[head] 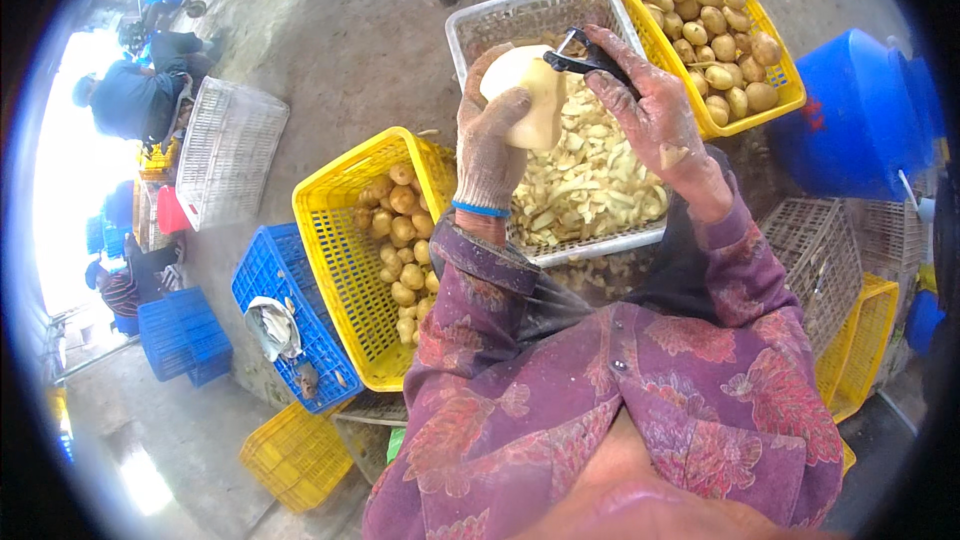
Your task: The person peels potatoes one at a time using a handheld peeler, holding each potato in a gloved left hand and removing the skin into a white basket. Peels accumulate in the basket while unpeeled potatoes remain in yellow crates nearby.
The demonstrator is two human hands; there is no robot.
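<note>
My left hand, in a dirty knitted glove with a blue cuff edge, grips a large peeled potato of pale yellow flesh. My bare right hand holds a black-handled peeler, its metal blade close to the upper right side of the potato. A bit of peel sticks to the back of that hand. Below both hands, a grey-white plastic crate holds a heap of potato peelings. To its left a yellow crate contains potatoes; another yellow crate at the upper right holds more potatoes.
A blue crate with a pale cloth stands at left, near an upturned yellow crate. Blue barrels and stacked crates are at right. Two people sit far left, near a white crate.
</note>
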